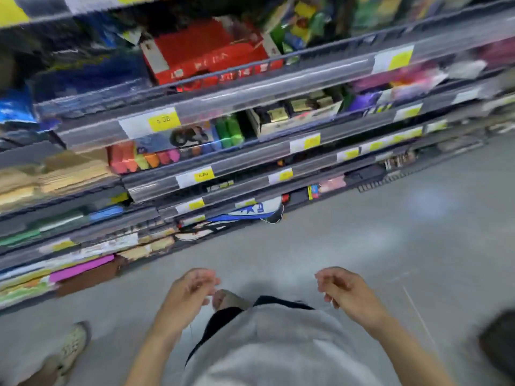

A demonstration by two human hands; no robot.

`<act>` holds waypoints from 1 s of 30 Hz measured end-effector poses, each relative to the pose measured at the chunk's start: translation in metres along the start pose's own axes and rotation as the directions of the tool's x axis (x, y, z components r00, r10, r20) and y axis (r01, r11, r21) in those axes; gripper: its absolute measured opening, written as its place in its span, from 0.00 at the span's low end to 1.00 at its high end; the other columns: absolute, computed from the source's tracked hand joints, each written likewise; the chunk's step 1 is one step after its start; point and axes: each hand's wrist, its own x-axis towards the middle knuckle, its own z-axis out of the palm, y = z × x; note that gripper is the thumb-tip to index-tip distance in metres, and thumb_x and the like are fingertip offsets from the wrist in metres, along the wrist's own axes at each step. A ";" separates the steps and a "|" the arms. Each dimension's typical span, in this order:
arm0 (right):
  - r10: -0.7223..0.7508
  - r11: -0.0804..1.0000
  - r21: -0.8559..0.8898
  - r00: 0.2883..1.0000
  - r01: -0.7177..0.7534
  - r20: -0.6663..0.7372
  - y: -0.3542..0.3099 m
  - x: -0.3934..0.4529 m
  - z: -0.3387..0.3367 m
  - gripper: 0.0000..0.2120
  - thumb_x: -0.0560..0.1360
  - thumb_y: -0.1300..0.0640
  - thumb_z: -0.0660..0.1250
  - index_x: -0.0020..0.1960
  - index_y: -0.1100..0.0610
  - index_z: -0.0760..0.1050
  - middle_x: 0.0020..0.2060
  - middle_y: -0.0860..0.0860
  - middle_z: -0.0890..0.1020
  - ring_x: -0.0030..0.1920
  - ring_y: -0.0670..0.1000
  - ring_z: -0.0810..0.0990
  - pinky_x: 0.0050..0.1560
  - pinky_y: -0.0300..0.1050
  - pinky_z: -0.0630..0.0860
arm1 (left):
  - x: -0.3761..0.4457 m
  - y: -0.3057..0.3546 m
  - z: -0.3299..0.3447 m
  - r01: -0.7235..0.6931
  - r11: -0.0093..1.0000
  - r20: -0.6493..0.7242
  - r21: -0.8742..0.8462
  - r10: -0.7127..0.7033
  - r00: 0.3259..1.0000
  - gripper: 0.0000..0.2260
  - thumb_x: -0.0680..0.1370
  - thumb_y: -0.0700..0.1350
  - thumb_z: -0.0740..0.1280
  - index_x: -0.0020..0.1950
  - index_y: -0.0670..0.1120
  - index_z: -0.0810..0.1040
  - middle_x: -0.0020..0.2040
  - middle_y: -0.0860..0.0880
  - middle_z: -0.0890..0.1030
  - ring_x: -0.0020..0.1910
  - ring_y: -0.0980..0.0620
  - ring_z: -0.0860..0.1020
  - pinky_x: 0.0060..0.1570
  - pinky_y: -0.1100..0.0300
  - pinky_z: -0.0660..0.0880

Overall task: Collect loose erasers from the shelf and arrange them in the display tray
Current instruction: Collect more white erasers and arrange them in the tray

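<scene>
Head view, heavy motion blur. Person stands in a shop aisle facing the shelf (250, 87) unit, which runs in tiers from upper left to right.

Left hand (189, 288) and right hand (342, 288) hang low in front of the body, above the grey floor (390, 232). Fingers (204, 277) of both are loosely curled and relaxed, grasping nothing.

Step in hand, as I judge it: the approach and search, before any pickup. To do it well, steady the head first, since the stock is too smeared to sort. Then scan the middle tiers for small blocks lying outside their box, and reach with 1 hand while the other stays free to hold what is gathered.

Where the erasers lie: cannot be sure. A row of small bright blocks (142, 160), orange, red, green and pink, sits on a middle tier at left of centre; they may be erasers, too blurred to confirm. They are well apart from both hands, above and ahead of the left hand, with open floor between. No display tray can be made out.

Also noted: red boxes (206, 51) on an upper tier, yellow price labels (164, 119) along the rails.
</scene>
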 end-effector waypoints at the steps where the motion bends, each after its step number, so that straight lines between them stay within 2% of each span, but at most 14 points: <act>1: 0.029 1.000 0.011 0.999 -0.028 -0.021 0.018 -0.007 -0.012 0.07 0.77 0.66 0.69 0.47 0.55 0.83 0.35 0.50 0.83 0.33 0.49 0.79 0.33 0.40 0.73 | -0.002 0.000 0.014 0.009 1.000 0.013 0.026 -0.009 1.000 0.04 0.81 0.41 0.70 0.55 0.46 0.82 0.47 0.51 0.88 0.50 0.49 0.85 0.51 0.54 0.80; 3: 0.084 0.996 0.028 0.995 -0.082 -0.061 0.048 -0.023 -0.037 0.06 0.78 0.66 0.69 0.48 0.57 0.82 0.36 0.51 0.83 0.32 0.47 0.79 0.33 0.39 0.73 | -0.008 0.003 0.043 0.016 0.997 0.035 0.073 -0.019 0.999 0.04 0.81 0.43 0.71 0.55 0.46 0.82 0.48 0.50 0.88 0.48 0.52 0.85 0.51 0.56 0.80; 6: 0.176 0.983 0.068 0.980 -0.171 -0.093 0.084 -0.043 -0.073 0.06 0.78 0.65 0.67 0.50 0.57 0.81 0.38 0.52 0.83 0.32 0.45 0.79 0.32 0.38 0.73 | -0.016 0.011 0.088 0.022 0.993 0.069 0.118 -0.031 0.997 0.04 0.81 0.44 0.70 0.55 0.46 0.83 0.48 0.48 0.88 0.48 0.50 0.85 0.45 0.62 0.79; 8: 0.203 0.976 0.097 0.973 -0.193 -0.106 0.100 -0.049 -0.096 0.07 0.79 0.65 0.66 0.51 0.57 0.81 0.39 0.51 0.83 0.32 0.45 0.78 0.33 0.39 0.73 | -0.017 0.018 0.117 0.016 0.989 0.093 0.146 -0.030 0.995 0.04 0.82 0.43 0.70 0.55 0.47 0.83 0.49 0.50 0.88 0.49 0.51 0.85 0.47 0.61 0.79; 12: 0.185 0.974 0.162 0.969 -0.159 -0.161 0.107 -0.048 -0.143 0.07 0.80 0.63 0.65 0.52 0.55 0.80 0.38 0.49 0.83 0.34 0.46 0.79 0.35 0.40 0.73 | -0.015 0.033 0.168 -0.017 0.976 0.141 0.218 -0.014 0.990 0.04 0.81 0.46 0.70 0.54 0.48 0.83 0.48 0.51 0.88 0.48 0.53 0.85 0.49 0.57 0.78; 17: 0.121 0.958 0.285 0.955 -0.041 -0.270 0.090 -0.035 -0.202 0.06 0.80 0.61 0.67 0.51 0.52 0.81 0.38 0.47 0.85 0.34 0.44 0.80 0.34 0.36 0.75 | 0.002 0.060 0.220 -0.057 0.960 0.199 0.275 0.001 0.980 0.05 0.82 0.42 0.68 0.56 0.47 0.82 0.49 0.53 0.88 0.47 0.53 0.85 0.49 0.57 0.78; 20: 0.103 0.947 0.320 0.945 0.001 -0.310 0.082 -0.022 -0.234 0.06 0.79 0.60 0.67 0.52 0.52 0.82 0.39 0.47 0.85 0.36 0.45 0.80 0.36 0.37 0.75 | 0.020 0.083 0.252 -0.076 0.953 0.240 0.292 0.003 0.971 0.05 0.82 0.42 0.69 0.57 0.47 0.82 0.49 0.53 0.88 0.48 0.51 0.85 0.50 0.56 0.78; 25: 0.135 0.934 0.357 0.914 0.011 -0.382 0.082 0.001 -0.286 0.06 0.79 0.59 0.67 0.52 0.51 0.82 0.40 0.49 0.85 0.36 0.45 0.81 0.37 0.39 0.76 | 0.064 0.129 0.316 -0.128 0.942 0.326 0.310 0.022 0.945 0.05 0.82 0.42 0.69 0.56 0.47 0.82 0.49 0.52 0.88 0.50 0.48 0.84 0.49 0.57 0.78; 30: 0.241 0.915 0.399 0.877 -0.062 -0.416 0.095 0.017 -0.338 0.07 0.79 0.61 0.66 0.52 0.53 0.82 0.40 0.50 0.85 0.36 0.46 0.80 0.37 0.41 0.76 | 0.105 0.200 0.387 -0.183 0.932 0.401 0.314 0.045 0.915 0.05 0.83 0.43 0.68 0.57 0.49 0.82 0.50 0.53 0.88 0.48 0.53 0.85 0.48 0.59 0.77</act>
